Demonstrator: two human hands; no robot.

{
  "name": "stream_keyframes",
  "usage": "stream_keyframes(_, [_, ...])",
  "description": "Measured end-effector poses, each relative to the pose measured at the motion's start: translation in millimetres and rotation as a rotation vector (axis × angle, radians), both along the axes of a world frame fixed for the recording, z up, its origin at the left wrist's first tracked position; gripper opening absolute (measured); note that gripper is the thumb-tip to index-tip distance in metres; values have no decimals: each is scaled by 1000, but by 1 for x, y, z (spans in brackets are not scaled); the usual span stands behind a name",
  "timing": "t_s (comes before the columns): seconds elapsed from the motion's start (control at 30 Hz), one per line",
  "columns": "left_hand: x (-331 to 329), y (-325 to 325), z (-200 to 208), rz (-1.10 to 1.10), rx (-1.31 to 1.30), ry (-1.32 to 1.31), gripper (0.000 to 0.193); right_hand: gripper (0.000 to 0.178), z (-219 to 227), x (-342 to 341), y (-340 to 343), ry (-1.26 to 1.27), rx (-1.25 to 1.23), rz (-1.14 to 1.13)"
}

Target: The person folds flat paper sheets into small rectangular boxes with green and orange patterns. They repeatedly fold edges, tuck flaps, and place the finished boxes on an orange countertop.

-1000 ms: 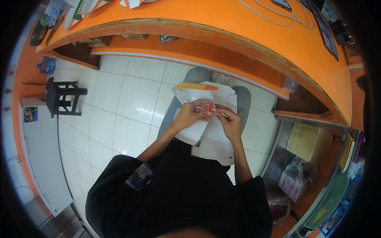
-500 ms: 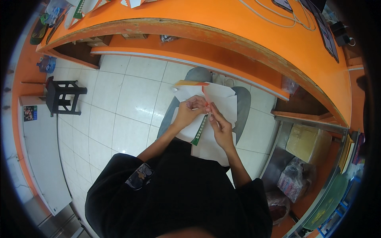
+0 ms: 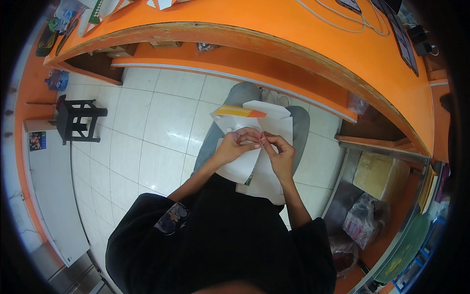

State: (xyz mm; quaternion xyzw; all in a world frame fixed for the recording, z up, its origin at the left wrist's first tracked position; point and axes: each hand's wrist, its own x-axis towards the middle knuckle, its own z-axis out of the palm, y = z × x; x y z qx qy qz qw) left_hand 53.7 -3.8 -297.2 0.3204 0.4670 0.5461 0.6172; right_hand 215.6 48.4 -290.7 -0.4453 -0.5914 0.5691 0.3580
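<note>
On my lap lies a partly folded cardboard food box (image 3: 263, 182), white inside, with a yellow and orange printed strip at its far end and a bit of green print near my body. My left hand (image 3: 238, 146) pinches the box along its middle edge with thumb and fingertips. Opposite it, my right hand (image 3: 278, 153) grips the same edge, fingertips almost touching those of the left. A small reddish part of the card shows between them; the exact fold is covered by the fingers. White flaps stand up beyond both hands.
An orange counter (image 3: 235, 14) curves across the far side, carrying folded printed cartons (image 3: 100, 12), a white cable (image 3: 333, 22) and a dark-screened device (image 3: 399, 44). At left stands a black stool (image 3: 78, 120). Bagged goods (image 3: 362, 220) fill a shelf at right.
Both hands have moved slightly nearer my body along the box's edge. The left panel has swung inward, hiding most of the green strip, and the yellow and orange strip shows more fully.
</note>
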Motion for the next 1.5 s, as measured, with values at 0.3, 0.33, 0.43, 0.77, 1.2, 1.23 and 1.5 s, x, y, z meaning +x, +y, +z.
stream_keyframes(0.3, [2, -1, -4, 137, 12, 123, 29, 21, 0, 3, -4, 117, -206, 84])
stream_keyframes(0.33, [2, -1, -4, 128, 9, 120, 28, 22, 1, 5, -5, 113, -207, 99])
stream_keyframes(0.43, [4, 0, -5, 145, 29, 126, 27, 28, 5, 7, -9, 71, -179, 138])
stream_keyframes(0.77, [-10, 4, -4, -22, -101, 40, 20, 44, 12, 2, -3, -126, 31, 88])
stream_keyframes(1.2, [9, -4, 3, -55, 162, 615, 17, 60, 0, 3, 0, -280, 1, 119])
stream_keyframes(1.23, [10, -4, 5, -52, 171, 663, 17, 55, -1, 3, 0, -256, -10, 108])
stream_keyframes(1.5, [4, -4, 11, -127, 189, 752, 22, 32, -17, -8, -7, -43, 139, 20])
